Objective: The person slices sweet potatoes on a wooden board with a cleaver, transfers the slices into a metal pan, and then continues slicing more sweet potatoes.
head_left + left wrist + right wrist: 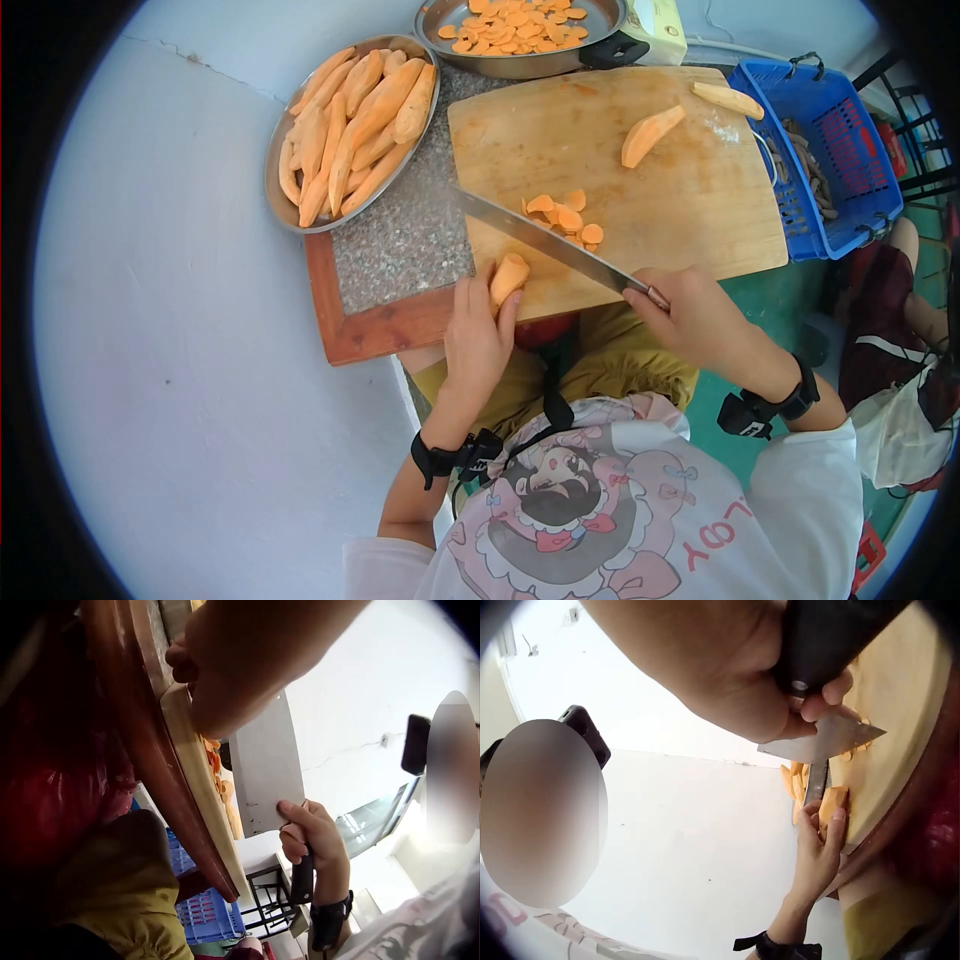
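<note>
My left hand [477, 335] grips a peeled sweet potato [509, 277] at the front left edge of the wooden cutting board [680, 220]; its cut end faces up the board. In my right hand [695, 315] is the handle of a cleaver [550, 243], its broad blade raised over the board and slanting up to the left. Beyond the blade lies a small pile of orange slices [568, 215]. The right wrist view shows the left fingers and thumb around the sweet potato [832, 806]. Farther back on the board rest a cut sweet potato piece [652, 136] and a slimmer peeled one [727, 100].
An oval metal tray [272, 190] heaped with peeled sweet potatoes stands at the left, against the wall. Behind the board is a pan [510, 66] of slices. A blue basket [830, 150] holding dark roots adjoins the board's right side. The table's wooden edge [390, 328] runs along the front.
</note>
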`<state>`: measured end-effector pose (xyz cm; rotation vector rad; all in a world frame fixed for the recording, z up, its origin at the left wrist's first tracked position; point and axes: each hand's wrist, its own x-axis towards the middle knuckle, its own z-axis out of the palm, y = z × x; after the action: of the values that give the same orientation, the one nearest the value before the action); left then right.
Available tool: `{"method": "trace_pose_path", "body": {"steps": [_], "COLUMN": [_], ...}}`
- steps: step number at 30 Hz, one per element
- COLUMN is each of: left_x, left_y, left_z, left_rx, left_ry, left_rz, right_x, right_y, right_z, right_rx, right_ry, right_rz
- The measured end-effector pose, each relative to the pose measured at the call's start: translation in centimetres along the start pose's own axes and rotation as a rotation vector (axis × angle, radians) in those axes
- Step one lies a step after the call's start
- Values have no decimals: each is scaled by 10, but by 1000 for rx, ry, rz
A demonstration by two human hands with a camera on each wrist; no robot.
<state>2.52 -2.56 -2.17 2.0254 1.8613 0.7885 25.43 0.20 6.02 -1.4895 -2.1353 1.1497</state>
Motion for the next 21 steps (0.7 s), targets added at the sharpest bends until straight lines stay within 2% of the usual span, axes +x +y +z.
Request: {"method": "trace_pose_path", "body": {"steps": [4, 6, 9, 12, 21], "left_x": [1, 4, 5, 3, 6], "left_y": [-3, 7, 14, 7, 1], "left_z": [-1, -3, 1, 8, 8], "left_rx": [-24, 55, 193, 246, 242], "left_ry": [39, 0, -50, 23, -27], "left_rz": [23, -67, -121, -20, -3], "right_x": [-4, -5, -8, -12, -16], "right_y": [-2, -3, -4, -1, 10], "right_z": [7, 10, 14, 17, 26], "right_rx": [-20, 25, -4, -34, -147], "right_ry": [-4, 7, 42, 79, 114], "right_rz": [-39, 9, -8, -47, -125]}}
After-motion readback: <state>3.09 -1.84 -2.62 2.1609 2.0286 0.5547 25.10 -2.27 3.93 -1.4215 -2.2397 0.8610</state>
